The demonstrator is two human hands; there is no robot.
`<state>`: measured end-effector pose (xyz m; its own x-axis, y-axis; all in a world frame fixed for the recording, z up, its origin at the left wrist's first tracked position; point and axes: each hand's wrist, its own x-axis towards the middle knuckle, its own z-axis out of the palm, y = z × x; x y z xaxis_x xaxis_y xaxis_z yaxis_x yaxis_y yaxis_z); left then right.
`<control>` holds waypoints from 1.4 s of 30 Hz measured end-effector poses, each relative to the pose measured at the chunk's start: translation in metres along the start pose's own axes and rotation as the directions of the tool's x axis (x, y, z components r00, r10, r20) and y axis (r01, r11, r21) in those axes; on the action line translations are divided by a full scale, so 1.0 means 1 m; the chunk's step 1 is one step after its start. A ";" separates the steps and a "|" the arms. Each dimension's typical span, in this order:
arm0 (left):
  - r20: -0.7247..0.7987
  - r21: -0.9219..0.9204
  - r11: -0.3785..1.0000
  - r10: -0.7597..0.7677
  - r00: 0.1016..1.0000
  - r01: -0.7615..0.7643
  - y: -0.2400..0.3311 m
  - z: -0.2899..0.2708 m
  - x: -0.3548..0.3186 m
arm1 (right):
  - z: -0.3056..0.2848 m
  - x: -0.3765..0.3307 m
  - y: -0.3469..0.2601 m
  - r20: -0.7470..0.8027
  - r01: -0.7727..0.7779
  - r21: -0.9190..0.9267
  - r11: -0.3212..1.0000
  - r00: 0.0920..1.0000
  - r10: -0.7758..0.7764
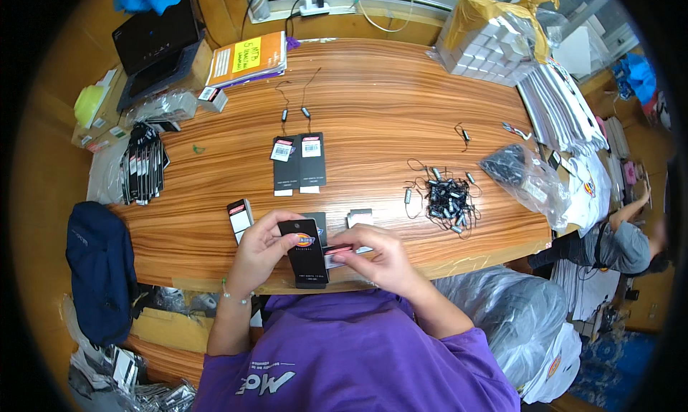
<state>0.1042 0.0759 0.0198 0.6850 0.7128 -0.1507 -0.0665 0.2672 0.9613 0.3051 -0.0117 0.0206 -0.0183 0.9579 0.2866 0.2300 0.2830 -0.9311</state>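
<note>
Near the front edge of the table, my left hand (265, 246) grips a black hang tag (307, 267) with a round coloured emblem, held upright. My right hand (378, 258) pinches a small red-and-white tag (337, 254) against the hang tag's right edge. Another dark tag (319, 223) shows partly behind them. A small stack of red-topped white tags (241, 217) lies beside my left hand; another small pale stack (360, 217) is partly hidden behind my right. Farther off lie two black hang tags (299, 172), each with a white label and a string.
At right are a heap of black strings (450, 203), a clear bag of strings (514, 170), snips (516, 130) and a box of white packets (491, 50). At left are stacked black tags (145, 167), a laptop (155, 43) and a navy bag (100, 269). Another person (625, 243) is far right.
</note>
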 end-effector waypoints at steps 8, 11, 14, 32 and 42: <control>-0.120 0.019 1.000 0.008 0.993 -0.005 0.006 0.019 0.005 | 0.005 -0.001 0.007 -0.201 -0.118 0.033 0.992 0.972 0.123; -0.195 0.021 1.000 0.003 0.981 0.001 0.010 0.006 -0.001 | -0.048 -0.007 0.025 -0.366 -0.303 -0.322 0.897 0.914 0.177; -0.166 -0.005 1.000 0.013 0.986 -0.014 0.005 -0.005 0.001 | -0.098 -0.023 0.057 -0.389 -0.325 -0.732 0.598 0.921 0.024; -0.049 0.027 0.998 0.051 0.998 -0.049 0.021 0.035 0.037 | -0.079 -0.004 0.026 -0.529 -0.214 -0.322 0.922 0.849 0.013; -0.066 0.221 0.964 0.167 0.984 -0.149 0.019 0.056 0.057 | -0.040 0.026 -0.010 -0.310 0.077 -0.432 0.898 0.923 -0.228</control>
<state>0.1830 0.0851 0.0423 0.6148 0.7887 -0.0026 -0.0061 0.0080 0.9999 0.3412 0.0088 0.0462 0.2322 0.8044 0.5469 0.6257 0.3069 -0.7171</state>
